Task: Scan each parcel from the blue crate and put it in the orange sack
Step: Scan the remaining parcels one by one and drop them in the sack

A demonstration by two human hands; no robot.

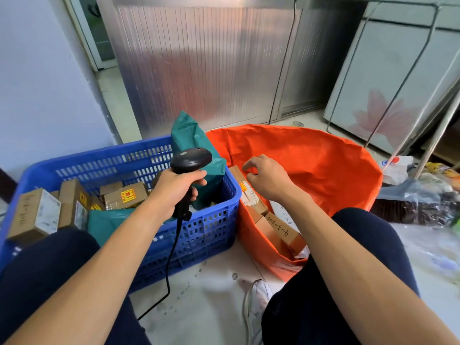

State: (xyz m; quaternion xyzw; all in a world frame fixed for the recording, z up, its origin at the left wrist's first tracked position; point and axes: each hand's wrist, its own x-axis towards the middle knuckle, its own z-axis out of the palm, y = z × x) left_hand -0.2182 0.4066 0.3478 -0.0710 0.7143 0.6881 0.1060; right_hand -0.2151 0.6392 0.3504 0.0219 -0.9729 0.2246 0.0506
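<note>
- right hand (266, 178) hovers over the orange sack (323, 165), fingers loosely curled and nothing in them as far as I can see; it sits just above a cardboard parcel (251, 195) lying inside the sack, can't tell if it actually touches it
- left hand (174, 192) is wrapped tight round the handle of the black scanner (191, 159), head pointing up and away; its cable (171, 257) hangs down in front of the blue crate (99, 155)
- my read: that parcel is dropped off, so the next grab comes from the crate; plenty left in there
- the key bit: the crate lies to the left of the free right hand, and the scanner hand sits over the crate's right end, right in the path
- nearest parcel to the right hand is the green mailer bag (196, 150); it stands upright in the crate's far right corner, long axis up and leaning a bit, poking above the rim just beside the sack
- the box with the yellow sticker (127, 196) and the big box (34, 215) at the left end lie further off, past the scanner; reaching them means going over or round the left hand
- another box (283, 230) lies in the sack near the knee; broom (410, 210) and plastic bags on the floor to the right, out of the way
</note>
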